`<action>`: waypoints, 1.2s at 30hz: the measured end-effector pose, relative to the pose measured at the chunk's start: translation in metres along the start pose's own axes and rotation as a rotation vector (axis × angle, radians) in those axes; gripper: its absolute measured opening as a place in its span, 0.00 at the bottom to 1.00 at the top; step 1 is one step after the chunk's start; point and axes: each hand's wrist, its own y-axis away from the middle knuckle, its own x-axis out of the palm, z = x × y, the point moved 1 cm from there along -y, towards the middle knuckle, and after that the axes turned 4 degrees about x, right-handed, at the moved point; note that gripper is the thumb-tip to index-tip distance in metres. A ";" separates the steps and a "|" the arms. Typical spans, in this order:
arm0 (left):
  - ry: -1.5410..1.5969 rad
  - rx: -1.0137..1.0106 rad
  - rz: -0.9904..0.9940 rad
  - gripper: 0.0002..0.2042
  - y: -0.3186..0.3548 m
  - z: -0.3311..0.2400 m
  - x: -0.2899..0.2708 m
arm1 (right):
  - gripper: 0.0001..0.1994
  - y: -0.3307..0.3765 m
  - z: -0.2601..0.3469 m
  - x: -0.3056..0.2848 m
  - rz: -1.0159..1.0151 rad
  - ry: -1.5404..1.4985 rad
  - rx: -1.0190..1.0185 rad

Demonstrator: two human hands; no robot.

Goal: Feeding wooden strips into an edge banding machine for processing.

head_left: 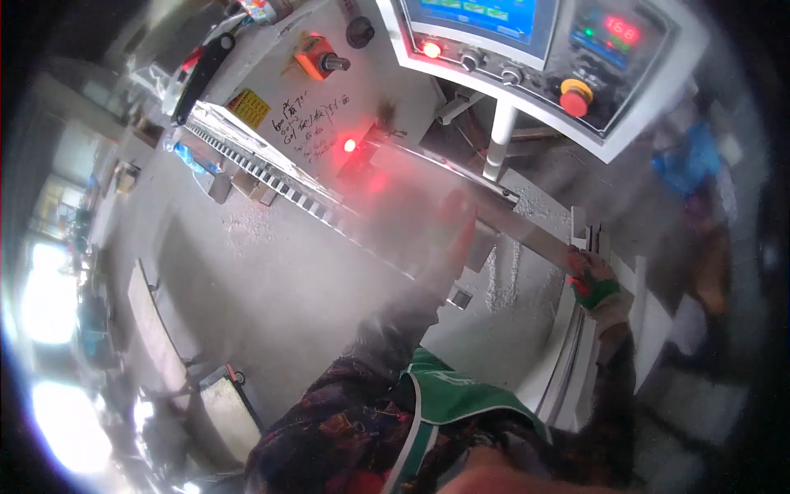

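One long, flat strip [531,236] is lying slantwise in front of the person, running from beside a metal bar [440,170] on the machine [284,123] out to the right. The right hand [597,284], wearing a red and green glove, is clasping the outer end of this strip, with its fingers curling over it. The left hand [457,226] is reaching toward the strip's inner end, near the bar; blur and haze are covering its fingers, so I cannot tell whether it is gripping or only touching anything. A red light [350,146] is glowing beside the bar's far end. Above the hands, a control panel [613,142] with a bright screen [477,15] and a red button [574,100] is standing on a white post [500,138]. Pale crumbs [504,284] are lying on the floor [317,284], and a green apron [461,391] is covering the person's front.
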 end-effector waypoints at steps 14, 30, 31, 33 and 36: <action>-0.389 0.283 -0.056 0.24 -0.029 0.003 -0.010 | 0.20 -0.021 0.031 0.008 -0.304 0.030 -0.234; -0.549 0.098 -0.029 0.28 -0.028 -0.001 -0.015 | 0.17 -0.020 0.060 -0.002 -0.371 0.094 -0.133; -0.553 0.093 -0.027 0.28 -0.027 -0.003 -0.013 | 0.17 -0.019 0.060 -0.002 -0.368 0.090 -0.129; -0.531 0.065 -0.064 0.27 -0.024 -0.009 -0.009 | 0.18 -0.019 0.062 -0.002 -0.237 0.064 -0.036; -0.397 -0.009 -0.042 0.26 -0.024 -0.015 -0.008 | 0.19 -0.021 0.066 -0.003 -0.361 0.110 -0.086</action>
